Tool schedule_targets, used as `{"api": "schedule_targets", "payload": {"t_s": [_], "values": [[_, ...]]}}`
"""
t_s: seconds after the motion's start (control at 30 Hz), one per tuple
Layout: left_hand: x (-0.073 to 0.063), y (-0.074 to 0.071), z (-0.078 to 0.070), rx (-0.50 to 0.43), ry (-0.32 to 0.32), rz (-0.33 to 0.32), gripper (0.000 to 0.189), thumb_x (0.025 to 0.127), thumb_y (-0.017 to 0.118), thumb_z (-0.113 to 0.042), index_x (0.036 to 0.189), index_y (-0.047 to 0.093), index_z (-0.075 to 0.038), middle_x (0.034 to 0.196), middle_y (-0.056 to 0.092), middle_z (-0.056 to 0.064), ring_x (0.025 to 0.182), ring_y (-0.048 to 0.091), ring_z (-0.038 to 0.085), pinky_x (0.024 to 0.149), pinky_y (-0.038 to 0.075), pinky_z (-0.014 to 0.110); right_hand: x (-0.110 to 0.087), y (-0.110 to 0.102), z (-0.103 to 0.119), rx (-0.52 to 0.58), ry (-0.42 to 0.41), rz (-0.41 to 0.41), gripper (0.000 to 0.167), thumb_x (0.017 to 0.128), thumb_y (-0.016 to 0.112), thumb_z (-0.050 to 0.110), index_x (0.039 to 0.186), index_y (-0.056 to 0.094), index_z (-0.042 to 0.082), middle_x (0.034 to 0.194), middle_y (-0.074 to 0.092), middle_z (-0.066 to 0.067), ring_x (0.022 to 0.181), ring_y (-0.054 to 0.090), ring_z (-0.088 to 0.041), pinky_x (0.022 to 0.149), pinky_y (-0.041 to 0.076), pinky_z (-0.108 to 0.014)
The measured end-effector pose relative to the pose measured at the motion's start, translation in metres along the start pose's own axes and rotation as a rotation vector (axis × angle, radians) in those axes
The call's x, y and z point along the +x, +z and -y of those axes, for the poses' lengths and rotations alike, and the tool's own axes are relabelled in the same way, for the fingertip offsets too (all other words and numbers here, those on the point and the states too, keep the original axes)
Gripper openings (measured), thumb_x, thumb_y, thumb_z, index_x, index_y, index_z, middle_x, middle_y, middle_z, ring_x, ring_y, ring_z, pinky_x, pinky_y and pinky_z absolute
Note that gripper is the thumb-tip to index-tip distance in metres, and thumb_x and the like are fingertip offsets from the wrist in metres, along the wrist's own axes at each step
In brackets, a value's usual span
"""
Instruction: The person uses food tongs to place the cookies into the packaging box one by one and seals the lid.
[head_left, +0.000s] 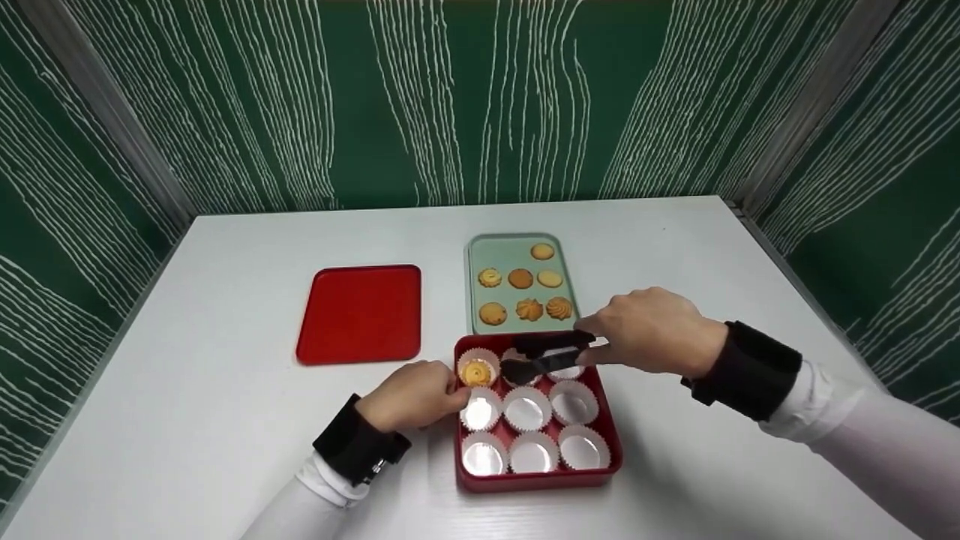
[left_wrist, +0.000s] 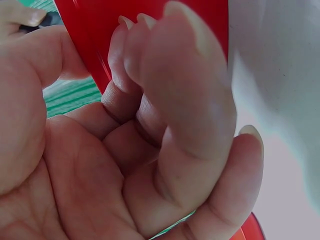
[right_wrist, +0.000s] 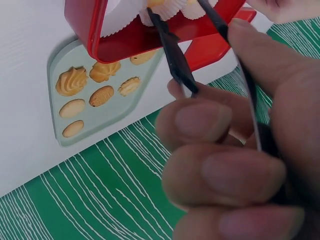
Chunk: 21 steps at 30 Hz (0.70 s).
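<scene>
My right hand grips black tongs, whose tips reach into the back middle paper cup of a red box. In the right wrist view a bit of a pale yellow cookie shows by the tong tips; the tongs hide that cup in the head view. White paper cups line the box in rows, and a yellow piped cookie sits in the back left one. With its thumb at the rim and fingers curled against the outer wall, my left hand holds the box's left side.
Behind the box lies a pale green tray with several cookies of different shapes. A flat red lid or tray lies to the left on the white table. Green walls with white streaks surround the table.
</scene>
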<state>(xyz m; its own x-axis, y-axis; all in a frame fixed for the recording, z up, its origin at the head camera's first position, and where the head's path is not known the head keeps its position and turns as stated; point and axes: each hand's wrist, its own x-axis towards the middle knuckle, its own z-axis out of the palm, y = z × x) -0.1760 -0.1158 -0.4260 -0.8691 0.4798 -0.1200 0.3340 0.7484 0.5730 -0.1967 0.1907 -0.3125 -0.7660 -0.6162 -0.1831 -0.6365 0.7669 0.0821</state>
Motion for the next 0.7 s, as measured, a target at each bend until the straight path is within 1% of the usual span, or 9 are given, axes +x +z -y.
{"api": "schedule_targets", "payload": {"t_s": [0.13, 0.23, 0.3, 0.33, 0.4, 0.47, 0.57, 0.63, 0.7], "values": [[0.0, 0.0, 0.0, -0.003, -0.007, -0.001, 0.056, 0.1, 0.063, -0.025, 0.05, 0.039, -0.021, 0.044, 0.034, -0.012, 0.045, 0.038, 0.009, 0.049, 0.029, 0.026, -0.006, -0.012, -0.004, 0.034, 0.016, -0.017, 0.035, 0.096, 0.078, 0.043, 0.123, 0.079, 0.02, 0.082, 0.075, -0.001, 0.066, 0.062, -0.018, 0.054, 0.048, -0.04], [0.001, 0.0, 0.0, -0.01, -0.009, -0.002, 0.056, 0.101, 0.063, -0.024, 0.05, 0.04, -0.021, 0.044, 0.035, -0.011, 0.045, 0.04, 0.009, 0.05, 0.03, 0.026, -0.013, -0.022, -0.011, 0.061, 0.042, -0.063, 0.032, 0.097, 0.076, 0.045, 0.12, 0.078, 0.022, 0.077, 0.071, 0.001, 0.062, 0.059, -0.017, 0.052, 0.046, -0.039], [0.001, 0.0, 0.0, -0.015, -0.005, -0.001, 0.056, 0.101, 0.063, -0.024, 0.05, 0.04, -0.021, 0.044, 0.036, -0.011, 0.045, 0.04, 0.009, 0.05, 0.031, 0.027, -0.017, -0.027, -0.019, 0.077, 0.066, -0.107, 0.031, 0.098, 0.076, 0.044, 0.12, 0.077, 0.021, 0.071, 0.065, 0.003, 0.06, 0.055, -0.017, 0.051, 0.043, -0.038], [0.002, 0.0, 0.0, -0.018, -0.003, 0.0, 0.056, 0.101, 0.063, -0.024, 0.05, 0.04, -0.021, 0.044, 0.037, -0.011, 0.045, 0.041, 0.009, 0.05, 0.031, 0.027, -0.018, -0.028, -0.023, 0.091, 0.08, -0.131, 0.031, 0.099, 0.076, 0.043, 0.121, 0.076, 0.021, 0.068, 0.061, 0.004, 0.059, 0.053, -0.016, 0.05, 0.04, -0.036], [0.002, 0.0, -0.001, -0.022, 0.001, 0.001, 0.055, 0.101, 0.063, -0.023, 0.05, 0.04, -0.021, 0.044, 0.037, -0.011, 0.045, 0.041, 0.009, 0.05, 0.032, 0.027, -0.019, -0.026, -0.034, 0.121, 0.114, -0.193, 0.032, 0.1, 0.075, 0.041, 0.123, 0.075, 0.02, 0.067, 0.059, 0.004, 0.059, 0.051, -0.017, 0.05, 0.039, -0.035], [0.002, -0.001, -0.001, -0.025, 0.0, 0.003, 0.055, 0.101, 0.063, -0.023, 0.051, 0.04, -0.021, 0.044, 0.037, -0.011, 0.044, 0.042, 0.009, 0.051, 0.032, 0.026, -0.016, -0.016, -0.045, 0.148, 0.156, -0.273, 0.037, 0.101, 0.075, 0.04, 0.13, 0.074, 0.018, 0.072, 0.064, 0.0, 0.061, 0.052, -0.019, 0.051, 0.039, -0.036], [0.001, -0.001, -0.001, -0.026, -0.005, 0.0, 0.055, 0.101, 0.064, -0.023, 0.051, 0.041, -0.02, 0.044, 0.037, -0.011, 0.045, 0.042, 0.009, 0.051, 0.032, 0.026, -0.004, 0.009, -0.062, 0.215, 0.22, -0.386, 0.042, 0.102, 0.072, 0.042, 0.134, 0.073, 0.015, 0.081, 0.07, -0.005, 0.063, 0.054, -0.021, 0.052, 0.04, -0.037], [0.0, -0.001, -0.001, -0.027, -0.007, -0.003, 0.055, 0.101, 0.064, -0.023, 0.051, 0.041, -0.02, 0.044, 0.037, -0.011, 0.046, 0.041, 0.009, 0.05, 0.032, 0.026, 0.005, 0.029, -0.072, 0.261, 0.266, -0.432, 0.046, 0.103, 0.07, 0.044, 0.137, 0.072, 0.014, 0.085, 0.073, -0.009, 0.064, 0.056, -0.023, 0.052, 0.04, -0.039], [0.0, 0.0, -0.001, -0.031, -0.005, -0.004, 0.055, 0.101, 0.065, -0.023, 0.051, 0.041, -0.02, 0.045, 0.036, -0.011, 0.046, 0.041, 0.009, 0.05, 0.031, 0.027, 0.013, 0.047, -0.079, 0.304, 0.31, -0.448, 0.046, 0.104, 0.068, 0.046, 0.136, 0.072, 0.013, 0.088, 0.074, -0.012, 0.065, 0.059, -0.026, 0.052, 0.042, -0.043]]}}
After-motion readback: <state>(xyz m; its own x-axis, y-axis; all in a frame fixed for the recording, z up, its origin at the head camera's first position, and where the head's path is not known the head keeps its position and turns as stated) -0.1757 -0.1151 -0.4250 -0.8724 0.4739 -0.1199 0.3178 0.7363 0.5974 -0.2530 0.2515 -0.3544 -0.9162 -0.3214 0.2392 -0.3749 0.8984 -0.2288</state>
